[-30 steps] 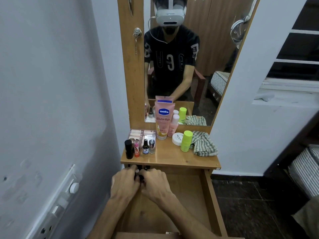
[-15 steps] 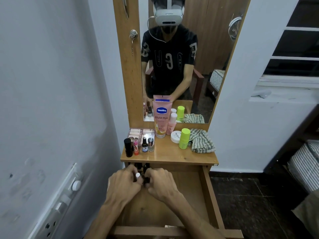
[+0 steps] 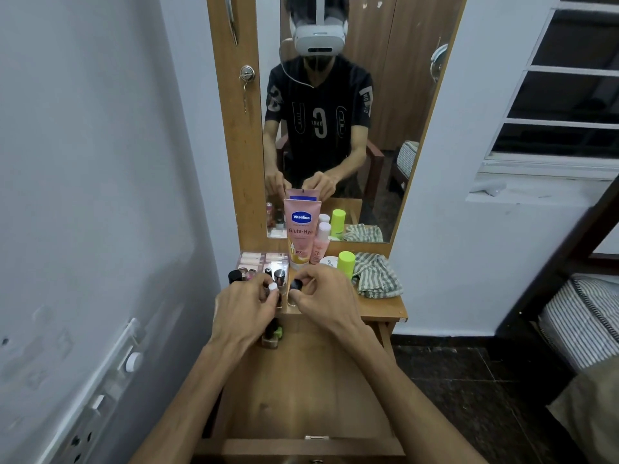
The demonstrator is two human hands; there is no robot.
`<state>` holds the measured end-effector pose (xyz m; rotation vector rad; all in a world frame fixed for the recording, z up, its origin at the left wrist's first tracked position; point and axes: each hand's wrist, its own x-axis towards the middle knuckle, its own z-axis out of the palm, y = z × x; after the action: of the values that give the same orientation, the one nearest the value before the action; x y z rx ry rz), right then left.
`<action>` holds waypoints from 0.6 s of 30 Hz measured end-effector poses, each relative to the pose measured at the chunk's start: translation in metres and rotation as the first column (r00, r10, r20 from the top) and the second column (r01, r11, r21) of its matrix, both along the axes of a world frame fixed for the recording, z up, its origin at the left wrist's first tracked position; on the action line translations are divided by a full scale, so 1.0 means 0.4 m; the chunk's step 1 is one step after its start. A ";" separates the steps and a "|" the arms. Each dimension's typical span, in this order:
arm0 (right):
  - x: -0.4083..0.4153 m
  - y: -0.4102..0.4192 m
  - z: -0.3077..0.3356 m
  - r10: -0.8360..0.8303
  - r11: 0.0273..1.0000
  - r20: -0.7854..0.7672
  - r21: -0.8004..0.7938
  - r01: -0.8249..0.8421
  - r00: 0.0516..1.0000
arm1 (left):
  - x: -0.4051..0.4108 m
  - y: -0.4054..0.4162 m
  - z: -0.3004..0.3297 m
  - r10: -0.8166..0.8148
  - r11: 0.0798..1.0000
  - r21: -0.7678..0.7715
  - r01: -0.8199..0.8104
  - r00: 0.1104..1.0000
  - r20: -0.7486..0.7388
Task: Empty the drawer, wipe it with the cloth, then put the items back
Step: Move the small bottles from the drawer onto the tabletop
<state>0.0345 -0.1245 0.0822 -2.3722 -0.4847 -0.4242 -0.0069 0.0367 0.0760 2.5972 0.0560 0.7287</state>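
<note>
Holding a white-capped bottle (image 3: 273, 287) in your left hand (image 3: 244, 313) and a black-capped one (image 3: 295, 285) in your right hand (image 3: 325, 301), you lift them over the surface's (image 3: 378, 304) front edge to empty the drawer (image 3: 301, 390).

bare forearms, black printed short-sleeved shirt (image 3: 318, 118); white headset (image 3: 319, 36)

Wall mirror (image 3: 351, 128), louvred window (image 3: 569, 95), striped mattress (image 3: 582, 323)

one head-worn view looks forward and down, close over the open drawer (image 3: 301, 390), facing the mirror (image 3: 385, 128).
</note>
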 end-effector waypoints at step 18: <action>0.070 0.045 -0.058 0.012 1.000 -0.057 -0.022 -0.013 0.998 | 0.040 0.001 -0.021 0.047 0.995 0.092 -0.047 0.999 -0.008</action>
<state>0.0627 -0.1067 0.0590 -2.3944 -0.4799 -0.3461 0.0091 0.0371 0.0676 2.6954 0.0888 0.7519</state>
